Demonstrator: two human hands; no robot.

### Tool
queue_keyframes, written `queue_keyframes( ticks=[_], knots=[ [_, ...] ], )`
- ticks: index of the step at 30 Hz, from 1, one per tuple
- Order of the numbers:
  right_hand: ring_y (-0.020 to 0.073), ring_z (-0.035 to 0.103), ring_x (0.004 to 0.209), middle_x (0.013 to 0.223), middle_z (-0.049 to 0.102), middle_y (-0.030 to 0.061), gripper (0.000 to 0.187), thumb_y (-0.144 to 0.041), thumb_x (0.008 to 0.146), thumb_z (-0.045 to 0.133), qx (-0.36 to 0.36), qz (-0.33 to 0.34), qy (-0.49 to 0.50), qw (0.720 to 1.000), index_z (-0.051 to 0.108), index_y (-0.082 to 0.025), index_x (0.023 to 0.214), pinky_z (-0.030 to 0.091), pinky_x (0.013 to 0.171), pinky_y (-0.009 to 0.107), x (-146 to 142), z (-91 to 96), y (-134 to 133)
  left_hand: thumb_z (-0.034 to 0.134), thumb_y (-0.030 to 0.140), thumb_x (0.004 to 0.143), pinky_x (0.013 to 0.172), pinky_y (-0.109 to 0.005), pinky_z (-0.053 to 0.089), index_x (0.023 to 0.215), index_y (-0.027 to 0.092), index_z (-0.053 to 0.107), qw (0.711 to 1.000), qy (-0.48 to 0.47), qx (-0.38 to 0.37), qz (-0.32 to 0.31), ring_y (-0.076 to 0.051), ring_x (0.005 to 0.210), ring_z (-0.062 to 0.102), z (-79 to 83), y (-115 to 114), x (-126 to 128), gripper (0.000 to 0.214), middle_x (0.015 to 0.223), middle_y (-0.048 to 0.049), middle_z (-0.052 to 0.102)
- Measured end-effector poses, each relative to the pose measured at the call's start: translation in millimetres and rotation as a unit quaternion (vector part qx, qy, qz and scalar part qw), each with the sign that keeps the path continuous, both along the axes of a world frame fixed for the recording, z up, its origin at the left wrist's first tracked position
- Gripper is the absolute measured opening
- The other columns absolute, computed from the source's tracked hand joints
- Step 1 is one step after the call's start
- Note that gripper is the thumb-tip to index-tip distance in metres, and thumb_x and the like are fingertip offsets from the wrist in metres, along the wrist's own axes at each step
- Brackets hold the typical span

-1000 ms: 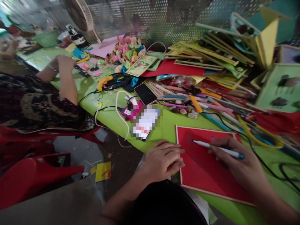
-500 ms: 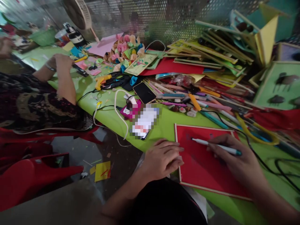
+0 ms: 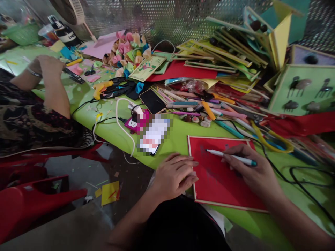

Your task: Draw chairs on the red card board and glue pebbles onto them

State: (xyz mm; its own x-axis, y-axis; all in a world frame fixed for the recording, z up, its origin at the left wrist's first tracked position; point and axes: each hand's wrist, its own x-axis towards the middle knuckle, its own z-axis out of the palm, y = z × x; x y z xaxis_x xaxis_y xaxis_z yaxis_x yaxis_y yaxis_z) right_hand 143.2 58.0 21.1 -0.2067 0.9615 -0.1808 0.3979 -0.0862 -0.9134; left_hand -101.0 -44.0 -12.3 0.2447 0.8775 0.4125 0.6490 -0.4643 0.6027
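Observation:
A red card (image 3: 220, 181) with a pale wooden border lies on the green table (image 3: 180, 134) in front of me. My right hand (image 3: 251, 170) holds a white pen with a teal cap (image 3: 231, 157), its tip resting on the card's upper left part. My left hand (image 3: 176, 176) lies curled at the card's left edge, fingertips touching the border.
Pens, markers and small stones (image 3: 201, 111) are strewn behind the card. A black phone (image 3: 152, 101), a yellow glue gun (image 3: 103, 89), cables and paper flowers (image 3: 129, 52) lie further back. Stacked cards (image 3: 225, 59) fill the back right. Another person's arm (image 3: 56, 90) rests at the left, over red chairs (image 3: 31, 198).
The view has shifted, so everything sits further left and slightly up in frame. Both hands keep their places on the card; the pen tip stays at the same spot.

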Motion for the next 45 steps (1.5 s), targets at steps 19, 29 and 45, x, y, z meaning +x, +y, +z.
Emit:
queue_keyframes(
  ticks=[19, 29, 45],
  knots=[
    [0.0144, 0.056, 0.057, 0.071, 0.068, 0.0022, 0.035, -0.055, 0.08, 0.081, -0.004, 0.014, -0.004, 1.0, 0.07, -0.022, 0.087, 0.039, 0.049, 0.027, 2.7, -2.3, 0.1, 0.054, 0.031, 0.105, 0.111, -0.038, 0.045, 0.096, 0.023, 0.065, 1.0, 0.006, 0.008, 0.002, -0.019, 0.124, 0.069, -2.4, 0.4, 0.2, 0.016, 0.121, -0.002, 0.079],
    [0.0133, 0.054, 0.057, 0.071, 0.068, 0.002, 0.037, -0.056, 0.08, 0.082, -0.005, 0.009, 0.001, 1.0, 0.07, -0.022, 0.089, 0.037, 0.049, 0.026, 3.9, -3.9, -0.1, 0.056, 0.029, 0.103, 0.111, -0.036, 0.044, 0.096, 0.023, 0.063, 1.0, 0.001, 0.015, 0.002, -0.016, 0.124, 0.069, 1.4, 1.7, -0.1, 0.012, 0.12, 0.0007, 0.079],
    [0.0144, 0.057, 0.058, 0.072, 0.069, 0.0025, 0.044, -0.063, 0.077, 0.082, -0.004, 0.011, 0.001, 1.0, 0.07, -0.022, 0.087, 0.041, 0.051, 0.027, 0.9, -2.8, 0.9, 0.054, 0.031, 0.105, 0.109, -0.037, 0.046, 0.096, 0.023, 0.063, 1.0, 0.008, 0.014, 0.005, -0.017, 0.124, 0.069, -0.5, 1.0, 0.0, 0.015, 0.121, -0.0009, 0.079]
  ],
)
